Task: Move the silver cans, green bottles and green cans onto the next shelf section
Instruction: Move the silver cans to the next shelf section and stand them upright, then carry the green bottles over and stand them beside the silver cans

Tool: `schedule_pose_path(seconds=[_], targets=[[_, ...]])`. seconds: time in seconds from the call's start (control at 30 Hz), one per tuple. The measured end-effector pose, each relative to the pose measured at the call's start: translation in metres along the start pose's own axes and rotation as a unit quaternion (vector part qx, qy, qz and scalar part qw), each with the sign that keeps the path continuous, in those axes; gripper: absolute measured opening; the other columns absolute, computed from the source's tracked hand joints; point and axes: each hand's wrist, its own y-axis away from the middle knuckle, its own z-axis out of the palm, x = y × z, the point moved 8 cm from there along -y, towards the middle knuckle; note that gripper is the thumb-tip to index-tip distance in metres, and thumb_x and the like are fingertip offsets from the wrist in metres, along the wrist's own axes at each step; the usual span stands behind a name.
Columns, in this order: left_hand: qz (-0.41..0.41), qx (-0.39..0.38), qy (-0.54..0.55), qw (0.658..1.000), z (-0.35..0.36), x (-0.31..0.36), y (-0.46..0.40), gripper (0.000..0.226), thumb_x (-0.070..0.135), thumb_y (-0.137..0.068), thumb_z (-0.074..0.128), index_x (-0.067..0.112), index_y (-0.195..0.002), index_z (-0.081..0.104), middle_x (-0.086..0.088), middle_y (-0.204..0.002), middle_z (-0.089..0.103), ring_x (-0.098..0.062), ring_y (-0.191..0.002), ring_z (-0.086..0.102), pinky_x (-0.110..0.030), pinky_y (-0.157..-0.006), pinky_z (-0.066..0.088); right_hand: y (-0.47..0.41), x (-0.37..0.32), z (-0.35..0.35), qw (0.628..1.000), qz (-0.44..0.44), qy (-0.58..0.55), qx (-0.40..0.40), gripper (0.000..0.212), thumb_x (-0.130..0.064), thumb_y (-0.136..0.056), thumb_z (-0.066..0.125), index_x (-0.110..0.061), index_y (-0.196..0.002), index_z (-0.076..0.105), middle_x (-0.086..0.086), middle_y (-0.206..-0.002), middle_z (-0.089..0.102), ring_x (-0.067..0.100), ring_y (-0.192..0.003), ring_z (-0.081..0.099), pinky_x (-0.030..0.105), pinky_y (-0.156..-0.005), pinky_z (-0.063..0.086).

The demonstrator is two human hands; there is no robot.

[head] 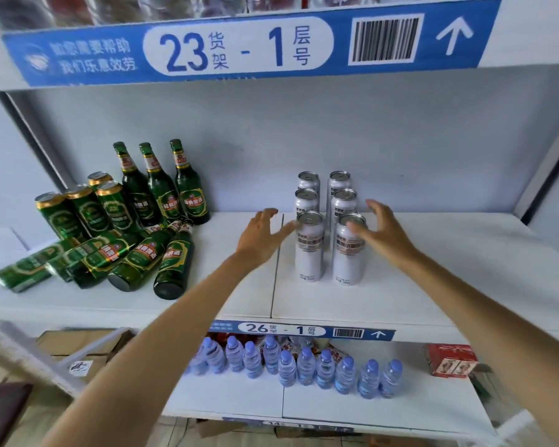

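Several silver cans [309, 250] stand in two rows on the white shelf [417, 285], right of a seam. My left hand [262, 235] is open just left of the front-left can, fingertips near its top. Just as open, my right hand [380, 232] has its fingers spread beside the front-right silver can [347, 262]. Three green bottles [162, 185] stand upright at the back left, with several green cans [88, 211] upright beside them. More green bottles [173, 262] and green cans [29, 269] lie on their sides in front.
A blue label strip marked 23-1 [239, 46] runs along the shelf above. Below, a strip marked 26-1 [300, 330] fronts a lower shelf holding several water bottles [304, 366] and a red box [449, 359]. Cardboard boxes [84, 346] sit at lower left.
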Motion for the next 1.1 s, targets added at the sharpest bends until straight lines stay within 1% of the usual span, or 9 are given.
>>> schedule_pose_path(seconds=[0.13, 0.27, 0.37, 0.57, 0.73, 0.87, 0.93, 1.0, 1.1], targets=[[0.035, -0.009, -0.120, 0.992, -0.073, -0.007, -0.005, 0.055, 0.060, -0.091, 0.041, 0.023, -0.130, 0.053, -0.001, -0.137, 0.054, -0.023, -0.125, 0.051, -0.035, -0.102, 0.040, -0.020, -0.071, -0.003, 0.977, -0.104, 0.187, -0.028, 0.052, -0.039, -0.091, 0.057, -0.009, -0.134, 0.049, 0.015, -0.141, 0.047, 0.029, -0.131, 0.043, 0.038, -0.107, 0.034], [0.063, 0.001, -0.249, 0.966, -0.135, -0.018, 0.006, 0.051, 0.061, -0.092, 0.038, 0.024, -0.117, 0.061, 0.000, -0.118, 0.064, -0.025, -0.110, 0.059, -0.038, -0.094, 0.047, -0.025, -0.126, 0.045, 0.933, -0.163, 0.304, -0.104, 0.052, -0.048, -0.091, 0.051, -0.013, -0.130, 0.053, 0.012, -0.139, 0.051, 0.030, -0.128, 0.046, 0.040, -0.106, 0.032], [0.074, -0.004, -0.297, 0.952, -0.168, -0.033, 0.015, 0.048, 0.058, -0.094, 0.037, 0.022, -0.111, 0.064, -0.001, -0.111, 0.066, -0.025, -0.105, 0.061, -0.039, -0.089, 0.048, -0.020, -0.154, 0.092, 0.910, -0.164, 0.347, -0.159, 0.058, -0.054, -0.091, 0.046, -0.016, -0.135, 0.049, 0.010, -0.145, 0.045, 0.030, -0.135, 0.038, 0.041, -0.111, 0.030], [0.048, -0.035, -0.313, 0.948, -0.217, -0.104, 0.018, 0.052, 0.059, -0.094, 0.035, 0.023, -0.120, 0.063, -0.001, -0.120, 0.066, -0.024, -0.110, 0.061, -0.042, -0.093, 0.049, -0.009, -0.186, 0.195, 0.901, -0.137, 0.355, -0.209, 0.059, -0.058, -0.091, 0.044, -0.018, -0.133, 0.050, 0.010, -0.140, 0.048, 0.031, -0.128, 0.045, 0.039, -0.100, 0.039], [0.032, -0.066, -0.308, 0.948, -0.244, -0.188, 0.005, 0.051, 0.060, -0.094, 0.035, 0.025, -0.119, 0.063, -0.001, -0.125, 0.063, -0.022, -0.109, 0.061, -0.040, -0.090, 0.050, -0.006, -0.192, 0.281, 0.912, -0.071, 0.331, -0.231, 0.062, -0.057, -0.092, 0.042, -0.012, -0.135, 0.048, 0.012, -0.143, 0.047, 0.031, -0.129, 0.045, 0.040, -0.102, 0.040], [0.036, -0.100, -0.302, 0.947, -0.260, -0.236, -0.007, 0.054, 0.062, -0.092, 0.034, 0.025, -0.119, 0.063, -0.002, -0.110, 0.068, -0.017, -0.085, 0.065, -0.039, -0.082, 0.054, -0.003, -0.184, 0.336, 0.915, 0.014, 0.312, -0.255, 0.061, -0.055, -0.094, 0.039, -0.005, -0.127, 0.051, 0.017, -0.134, 0.053, 0.032, -0.120, 0.052, 0.035, -0.089, 0.043], [0.048, -0.108, -0.295, 0.948, -0.268, -0.250, -0.012, 0.053, 0.059, -0.094, 0.034, 0.022, -0.120, 0.063, -0.004, -0.110, 0.066, -0.014, -0.074, 0.063, -0.038, -0.078, 0.054, 0.001, -0.179, 0.358, 0.914, 0.056, 0.301, -0.267, 0.057, -0.058, -0.092, 0.038, -0.006, -0.104, 0.058, 0.019, -0.113, 0.060, 0.030, -0.101, 0.058, 0.032, -0.074, 0.039], [0.058, -0.111, -0.298, 0.946, -0.274, -0.260, -0.018, 0.052, 0.058, -0.095, 0.033, 0.022, -0.122, 0.061, -0.003, -0.117, 0.065, -0.016, -0.084, 0.063, -0.035, -0.080, 0.051, 0.004, -0.174, 0.372, 0.914, 0.092, 0.290, -0.267, 0.059, -0.061, -0.090, 0.039, -0.006, -0.099, 0.060, 0.015, -0.098, 0.059, 0.027, -0.089, 0.057, 0.032, -0.072, 0.039], [0.067, -0.101, -0.292, 0.949, -0.283, -0.271, -0.027, 0.052, 0.057, -0.096, 0.032, 0.023, -0.124, 0.059, -0.001, -0.121, 0.064, -0.021, -0.107, 0.061, -0.033, -0.080, 0.045, 0.001, -0.169, 0.387, 0.919, 0.124, 0.277, -0.254, 0.067, -0.060, -0.090, 0.043, -0.003, -0.121, 0.056, 0.019, -0.113, 0.063, 0.031, -0.098, 0.060, 0.034, -0.081, 0.045]])
